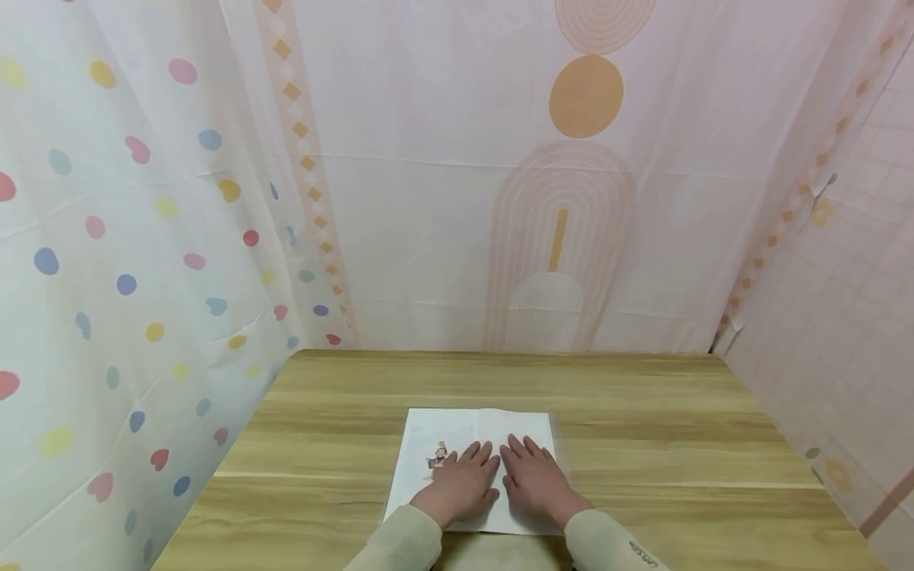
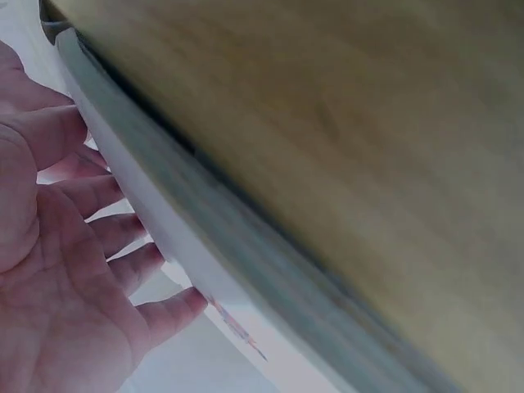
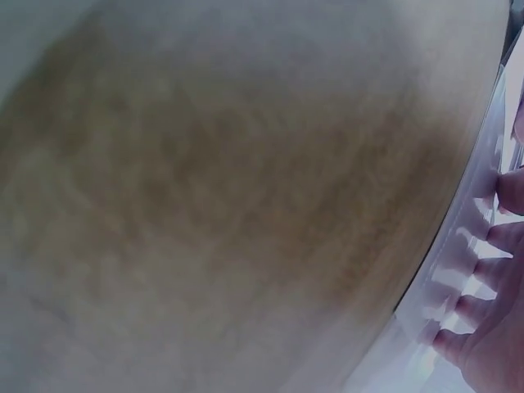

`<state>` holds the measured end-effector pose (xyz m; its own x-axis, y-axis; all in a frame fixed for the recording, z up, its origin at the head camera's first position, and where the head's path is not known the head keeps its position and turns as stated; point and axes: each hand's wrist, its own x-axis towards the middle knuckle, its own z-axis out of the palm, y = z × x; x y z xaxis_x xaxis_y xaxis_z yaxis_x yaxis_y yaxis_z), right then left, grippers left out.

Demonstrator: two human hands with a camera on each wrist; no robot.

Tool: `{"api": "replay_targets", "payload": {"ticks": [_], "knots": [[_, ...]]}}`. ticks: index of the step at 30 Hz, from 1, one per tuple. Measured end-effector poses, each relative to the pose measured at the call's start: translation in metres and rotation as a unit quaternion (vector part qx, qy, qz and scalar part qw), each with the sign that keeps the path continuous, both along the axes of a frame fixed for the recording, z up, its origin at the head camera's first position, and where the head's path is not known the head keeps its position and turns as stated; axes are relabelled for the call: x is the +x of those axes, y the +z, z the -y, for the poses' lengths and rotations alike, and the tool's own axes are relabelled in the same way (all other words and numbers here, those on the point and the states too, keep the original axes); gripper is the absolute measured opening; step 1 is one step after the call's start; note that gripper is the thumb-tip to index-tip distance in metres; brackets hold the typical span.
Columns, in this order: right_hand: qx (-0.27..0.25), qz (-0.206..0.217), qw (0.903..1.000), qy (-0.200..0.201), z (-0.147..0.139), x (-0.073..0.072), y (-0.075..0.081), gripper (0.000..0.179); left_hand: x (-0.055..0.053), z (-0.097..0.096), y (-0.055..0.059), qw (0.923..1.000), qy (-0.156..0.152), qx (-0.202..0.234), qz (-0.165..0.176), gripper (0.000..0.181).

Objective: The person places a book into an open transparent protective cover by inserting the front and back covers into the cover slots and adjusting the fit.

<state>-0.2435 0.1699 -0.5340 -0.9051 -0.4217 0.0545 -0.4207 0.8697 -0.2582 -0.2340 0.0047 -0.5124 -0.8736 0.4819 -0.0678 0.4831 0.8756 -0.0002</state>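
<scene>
An open book (image 1: 443, 426) with white pages lies on the wooden table near its front edge. A small printed figure (image 1: 439, 458) shows on its left page. My left hand (image 1: 466, 482) rests on the pages close to the middle fold, fingers spread and fairly straight. Just right of the fold, my right hand (image 1: 535, 480) lies palm down on the right page. In the left wrist view, the fingertips (image 2: 182, 313) touch the page above the book's thick edge (image 2: 221, 225). The right wrist view shows the fingertips (image 3: 450, 344) on a glossy page.
The wood-grain table (image 1: 678, 444) extends to both sides of the book and behind it. A pale patterned curtain (image 1: 428, 238) hangs at the back. A dotted curtain (image 1: 128, 333) hangs on the left and another pale curtain (image 1: 842, 317) on the right.
</scene>
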Motion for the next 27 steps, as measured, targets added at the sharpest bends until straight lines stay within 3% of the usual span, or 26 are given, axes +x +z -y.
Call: {"api": "replay_targets", "payload": {"ticks": [6,12,15,27], "knots": [[0.003,0.007,1.0,-0.003,0.001,0.0,0.0,0.05,-0.005,0.006,0.003,0.9995,-0.018,0.023,0.015,0.056],[0.006,0.018,0.9998,-0.005,0.0,-0.001,0.001,0.051,-0.009,0.013,0.009,0.9968,0.02,0.06,0.049,0.062],[0.001,0.021,0.9998,-0.007,-0.001,-0.001,0.0,0.051,-0.009,0.016,0.009,0.9964,0.03,0.059,0.052,0.065],[-0.037,-0.008,0.9991,-0.02,0.0,0.0,0.001,0.049,-0.009,0.017,0.006,0.997,0.024,0.045,0.058,0.065]]}}
